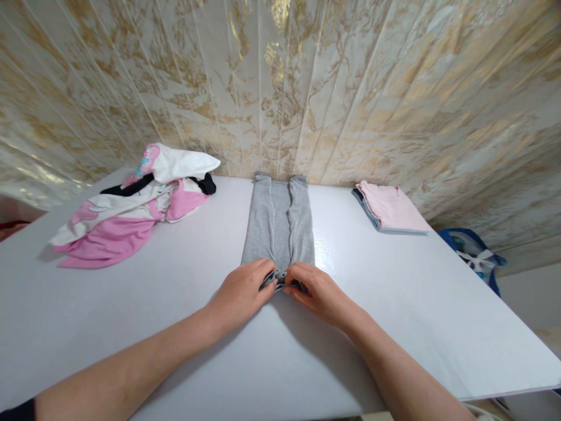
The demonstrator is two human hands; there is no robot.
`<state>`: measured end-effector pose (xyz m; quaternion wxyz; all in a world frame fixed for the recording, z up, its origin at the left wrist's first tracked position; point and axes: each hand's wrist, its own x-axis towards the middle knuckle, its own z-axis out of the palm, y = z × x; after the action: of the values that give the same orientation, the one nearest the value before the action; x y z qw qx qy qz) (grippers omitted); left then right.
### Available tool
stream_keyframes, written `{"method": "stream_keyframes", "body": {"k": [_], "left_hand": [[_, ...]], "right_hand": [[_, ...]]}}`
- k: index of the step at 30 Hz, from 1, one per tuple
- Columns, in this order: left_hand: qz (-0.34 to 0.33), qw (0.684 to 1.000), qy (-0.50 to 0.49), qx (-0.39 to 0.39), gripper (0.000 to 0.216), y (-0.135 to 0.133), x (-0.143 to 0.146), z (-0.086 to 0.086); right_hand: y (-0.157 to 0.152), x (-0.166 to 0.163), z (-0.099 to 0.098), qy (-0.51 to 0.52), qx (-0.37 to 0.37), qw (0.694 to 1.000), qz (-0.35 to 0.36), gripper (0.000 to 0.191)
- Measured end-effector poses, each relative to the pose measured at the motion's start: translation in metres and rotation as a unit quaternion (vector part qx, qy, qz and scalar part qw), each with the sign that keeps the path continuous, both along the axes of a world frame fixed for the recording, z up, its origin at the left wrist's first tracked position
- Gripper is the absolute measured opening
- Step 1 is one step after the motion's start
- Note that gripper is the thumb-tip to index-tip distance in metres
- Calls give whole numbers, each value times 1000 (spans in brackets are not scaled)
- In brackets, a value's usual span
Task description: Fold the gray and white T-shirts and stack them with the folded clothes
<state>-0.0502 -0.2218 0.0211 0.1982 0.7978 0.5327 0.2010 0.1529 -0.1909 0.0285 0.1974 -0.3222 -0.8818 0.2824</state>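
With your left grip (245,287) and right grip (318,290) you are pinching the near end of the grey garment (281,225). It is lying folded mid-worktop (197,374), its other end reaching the far edge. Crumpled pink-and-white clothes (120,234) are lying far left; a folded pink garment (394,206) is resting far right.
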Motion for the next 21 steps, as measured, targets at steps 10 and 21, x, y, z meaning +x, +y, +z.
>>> {"method": "stream_keyframes", "body": {"k": [10,21], "left_hand": [[13,987,89,136,18,9,-1,0],[-29,999,-24,22,9,7,-2,-5]], "right_hand": [[-1,-2,3,-7,-8,1000,3,11],[-2,-1,4,-11,-19,1000,-18,11]]}}
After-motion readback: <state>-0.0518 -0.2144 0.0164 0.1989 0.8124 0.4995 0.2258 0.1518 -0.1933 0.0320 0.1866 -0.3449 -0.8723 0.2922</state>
